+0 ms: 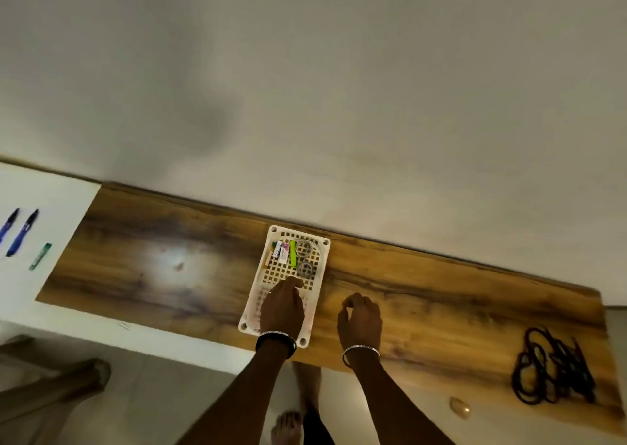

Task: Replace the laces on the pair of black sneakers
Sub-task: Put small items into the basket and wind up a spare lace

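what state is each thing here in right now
white basket: flat on the wooden table, small items at its far end
left hand: reaching into the basket, grip unclear
right hand: above the table, fingers loosely curled, empty
dark laces: loose tangle at the table's right end, untouched
blue pens: lying side by side on the white surface

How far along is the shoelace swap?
Nothing looks finished: no sneakers are in view. The left hand reaches into the white basket while the right hand hovers beside it, holding nothing. A pile of dark laces lies apart on the wooden table, so lacing seems still ahead.
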Demonstrator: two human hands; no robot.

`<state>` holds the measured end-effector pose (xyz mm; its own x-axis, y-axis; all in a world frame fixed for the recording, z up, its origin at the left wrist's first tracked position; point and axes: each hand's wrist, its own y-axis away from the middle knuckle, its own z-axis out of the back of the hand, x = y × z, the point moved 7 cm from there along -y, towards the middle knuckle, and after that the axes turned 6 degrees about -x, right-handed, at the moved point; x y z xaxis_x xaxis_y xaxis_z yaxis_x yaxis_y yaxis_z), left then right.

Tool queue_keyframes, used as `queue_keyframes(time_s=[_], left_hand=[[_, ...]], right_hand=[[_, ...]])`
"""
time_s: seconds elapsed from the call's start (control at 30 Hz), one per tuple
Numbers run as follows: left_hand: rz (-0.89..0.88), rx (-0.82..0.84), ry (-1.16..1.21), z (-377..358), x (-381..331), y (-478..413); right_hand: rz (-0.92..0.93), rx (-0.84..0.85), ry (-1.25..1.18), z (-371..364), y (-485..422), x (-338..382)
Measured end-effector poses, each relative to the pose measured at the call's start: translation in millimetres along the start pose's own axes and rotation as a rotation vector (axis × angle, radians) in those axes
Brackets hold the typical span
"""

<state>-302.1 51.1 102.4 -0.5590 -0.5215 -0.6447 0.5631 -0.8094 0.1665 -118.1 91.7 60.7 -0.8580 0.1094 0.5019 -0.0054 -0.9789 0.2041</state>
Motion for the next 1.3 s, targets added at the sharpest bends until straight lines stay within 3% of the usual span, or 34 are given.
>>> queue_keyframes(time_s=[0.33,0.73,1.3], left_hand=[[-0.215,0.229,-0.051,0.5,-89.4,125.4],[-0.489,0.608,-0.167,-112.9,-185.1,271.2],[-0.508,0.797,-0.454,-322.2,-237.9,409.3]], right_hand=[[-0.290,-0.111,-0.153,97.4,154.1,-73.8],[-0.584,-0.350,-0.160,214.7,228.4,-230.2],[-0.853,-0.098,-0.149,236.2,294.7,-503.4]])
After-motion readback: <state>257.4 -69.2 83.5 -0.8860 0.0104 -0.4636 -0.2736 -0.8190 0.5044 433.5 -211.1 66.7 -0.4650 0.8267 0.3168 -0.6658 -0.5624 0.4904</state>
